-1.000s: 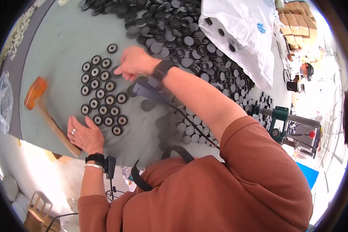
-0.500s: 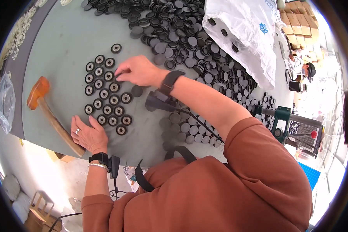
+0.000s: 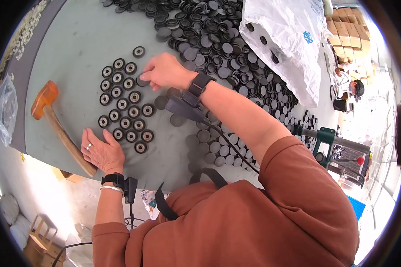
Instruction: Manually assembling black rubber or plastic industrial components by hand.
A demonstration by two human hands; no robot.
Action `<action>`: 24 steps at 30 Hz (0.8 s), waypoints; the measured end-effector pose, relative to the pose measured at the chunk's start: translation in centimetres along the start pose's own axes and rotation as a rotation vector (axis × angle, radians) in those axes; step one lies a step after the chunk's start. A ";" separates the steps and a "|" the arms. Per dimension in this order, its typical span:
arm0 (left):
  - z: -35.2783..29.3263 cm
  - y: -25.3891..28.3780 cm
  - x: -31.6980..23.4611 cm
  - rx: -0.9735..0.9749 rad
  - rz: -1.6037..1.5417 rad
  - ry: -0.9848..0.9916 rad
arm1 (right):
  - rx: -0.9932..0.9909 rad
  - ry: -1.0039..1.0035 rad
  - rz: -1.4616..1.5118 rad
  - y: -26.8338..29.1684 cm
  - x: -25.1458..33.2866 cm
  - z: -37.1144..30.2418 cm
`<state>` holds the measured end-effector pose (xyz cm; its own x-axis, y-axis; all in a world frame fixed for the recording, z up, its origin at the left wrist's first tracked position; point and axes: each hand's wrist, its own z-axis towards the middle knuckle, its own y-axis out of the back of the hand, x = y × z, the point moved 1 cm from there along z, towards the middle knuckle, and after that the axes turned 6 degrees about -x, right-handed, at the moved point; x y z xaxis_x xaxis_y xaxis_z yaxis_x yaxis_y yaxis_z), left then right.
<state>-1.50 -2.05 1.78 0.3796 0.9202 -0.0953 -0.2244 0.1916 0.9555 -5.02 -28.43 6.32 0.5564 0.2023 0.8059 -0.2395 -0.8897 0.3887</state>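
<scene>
My right hand [image 3: 167,71] is closed in a pinch on a dark grey round cap [image 3: 142,81], just right of a loose cluster of black wheels with metal bearing centres [image 3: 128,83]. One more wheel [image 3: 138,52] lies apart, beyond the cluster. Two or three loose grey caps [image 3: 161,103] are under and beside my right wrist. My left hand [image 3: 103,151], wearing a ring, rests on the grey table with fingers stretched out, at the cluster's near left side. It holds nothing.
An orange-headed mallet [image 3: 47,94] with a wooden handle lies left of my left hand. A big heap of black caps [image 3: 218,49] spreads at the back right beside a white sack [image 3: 283,40]. Stacked caps [image 3: 214,147] and a green metal tool [image 3: 324,147] are at right.
My right hand has shifted slightly up and right, and the cap in its fingers now shows more fully. My left hand stays flat. The whole view has shifted a little.
</scene>
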 end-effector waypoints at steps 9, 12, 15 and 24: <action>0.0 -0.1 0.0 0.001 0.000 -0.002 | 0.057 -0.044 -0.067 0.3 0.7 1.1; 0.0 0.0 0.0 0.000 0.002 0.002 | 0.019 0.033 -0.108 0.3 -0.4 1.4; 0.1 0.0 -0.2 -0.002 -0.004 -0.007 | -0.199 0.321 -0.426 0.2 -2.5 1.2; 0.0 0.2 -0.3 0.042 0.040 0.022 | -0.188 0.476 -0.548 -1.2 -1.8 -1.1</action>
<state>-1.62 -2.29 2.01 0.3513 0.9342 -0.0621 -0.2010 0.1400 0.9696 -6.65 -27.25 4.87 0.2411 0.7898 0.5640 -0.1830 -0.5338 0.8256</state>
